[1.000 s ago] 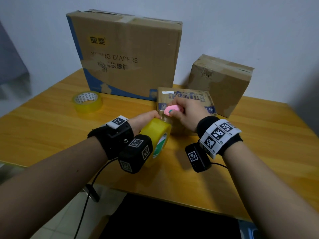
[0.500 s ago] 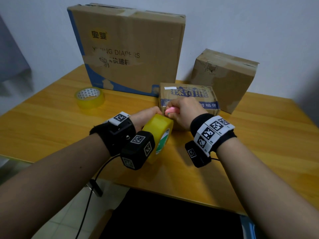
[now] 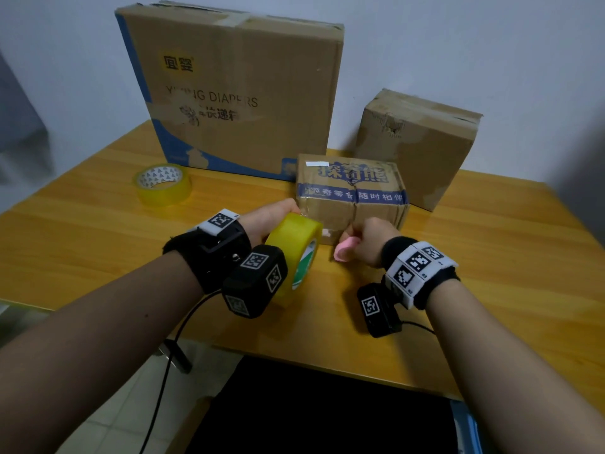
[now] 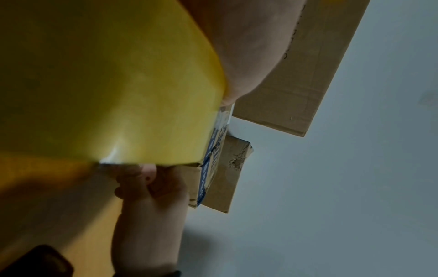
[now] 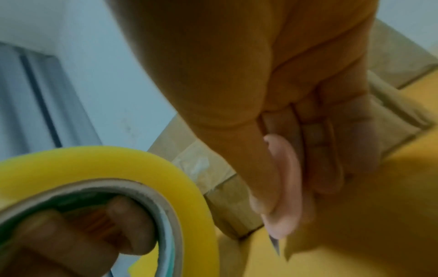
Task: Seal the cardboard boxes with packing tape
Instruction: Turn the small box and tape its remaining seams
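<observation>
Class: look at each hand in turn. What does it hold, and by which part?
The left hand holds the yellow tape roll, fingers hooked through its core. The right hand grips a pink cutter by its body, blade exposed.

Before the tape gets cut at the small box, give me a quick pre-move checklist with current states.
1. Left hand grips the big yellow packing tape roll: ok.
2. Right hand grips the small pink plastic cutter: ok.
3. Cutter blade exposed, as the right wrist view shows: ok.
4. Roll held close to the small printed cardboard box: ok.
5. Tape strip stuck down on that box: cannot tell.
6. Left fingers, inside the roll's core, clear of the blade: ok.
</observation>
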